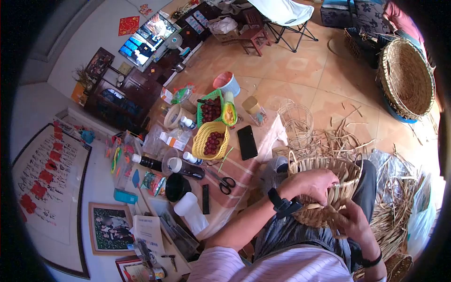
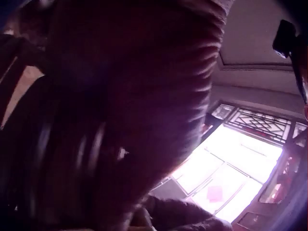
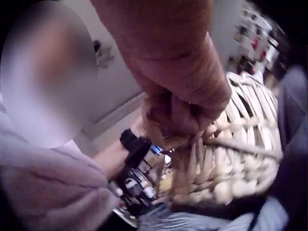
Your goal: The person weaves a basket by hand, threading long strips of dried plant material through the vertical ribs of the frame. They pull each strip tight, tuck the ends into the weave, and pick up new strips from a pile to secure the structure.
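Note:
A woven basket (image 1: 345,171) of pale, flat plant strips sits tilted on the person's lap, with a looped handle at its rim. Bent over its near side, the left hand (image 1: 315,184) grips the weave with curled fingers. The right hand (image 1: 353,222) pinches a flat plant-fibre strand (image 1: 332,221) close below the left fingers. Seen from the right wrist, the right hand (image 3: 180,103) has its fingers curled at the basket's woven wall (image 3: 240,144). The dark left hand (image 2: 159,96) fills much of the left wrist view, and its fingertips are hidden there.
Left of the lap, a table holds scissors (image 1: 226,184), a phone (image 1: 247,142), a yellow fruit basket (image 1: 224,129) and bottles. Loose dry strips (image 1: 345,136) litter the floor. A wire frame (image 1: 296,124) stands beyond the lap; a large round basket (image 1: 406,80) stands at right.

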A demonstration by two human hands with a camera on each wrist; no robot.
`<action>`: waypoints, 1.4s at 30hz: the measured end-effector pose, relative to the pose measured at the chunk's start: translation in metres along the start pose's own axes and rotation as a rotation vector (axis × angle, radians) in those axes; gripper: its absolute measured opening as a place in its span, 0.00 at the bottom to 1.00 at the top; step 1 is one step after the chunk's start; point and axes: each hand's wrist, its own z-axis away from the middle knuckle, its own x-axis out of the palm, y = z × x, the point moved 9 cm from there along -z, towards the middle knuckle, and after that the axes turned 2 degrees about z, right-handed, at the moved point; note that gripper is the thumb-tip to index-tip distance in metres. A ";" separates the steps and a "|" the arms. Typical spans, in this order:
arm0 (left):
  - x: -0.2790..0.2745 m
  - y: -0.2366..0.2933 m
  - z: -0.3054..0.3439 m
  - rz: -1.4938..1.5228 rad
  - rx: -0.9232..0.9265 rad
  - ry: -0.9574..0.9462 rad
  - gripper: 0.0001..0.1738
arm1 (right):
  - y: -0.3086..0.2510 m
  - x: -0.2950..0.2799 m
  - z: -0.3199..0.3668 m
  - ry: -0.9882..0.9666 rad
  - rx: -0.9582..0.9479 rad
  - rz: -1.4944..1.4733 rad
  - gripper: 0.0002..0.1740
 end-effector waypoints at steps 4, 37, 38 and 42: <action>-0.004 -0.006 0.002 0.089 -0.024 -0.032 0.28 | -0.050 -0.003 0.019 0.027 -0.511 0.502 0.17; 0.003 -0.016 0.001 0.149 -0.052 -0.085 0.31 | -0.027 -0.010 -0.002 0.254 -0.562 0.915 0.19; 0.004 -0.015 0.002 0.157 -0.044 -0.076 0.31 | -0.029 -0.012 -0.002 0.240 -0.593 0.931 0.19; 0.001 -0.009 0.000 0.109 -0.090 -0.083 0.31 | -0.015 -0.019 -0.008 0.166 -0.659 1.001 0.13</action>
